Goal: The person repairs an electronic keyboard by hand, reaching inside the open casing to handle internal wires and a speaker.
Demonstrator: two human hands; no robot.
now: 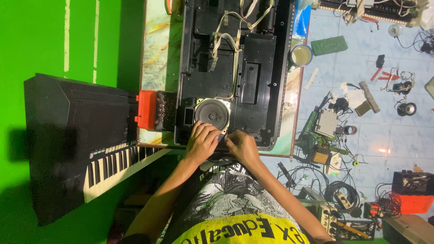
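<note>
An opened black keyboard chassis [235, 72] is laid on the worktop [156, 45]; it is judged rigid, bulky and best gripped by its edges. At its near end a round speaker [212, 114] is seated, its cone judged fragile, to be held by the rim. The left hand [202, 141] rests on it, fingers curled; the right hand [242, 145] is pressed beside, grip unclear.

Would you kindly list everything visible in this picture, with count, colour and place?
keyboard casing: one, black, opened on the table
speaker: one, round, grey, at the casing's near end
table: one, pale marbled top
parts box: one, orange and black, left of the casing
piano keyboard: one, black, standing left of the table
cup: one, blue-rimmed, at the table's right edge
tools and cables: many, mixed, on the tiled floor
left hand: by the speaker
right hand: on the casing's near edge
</note>
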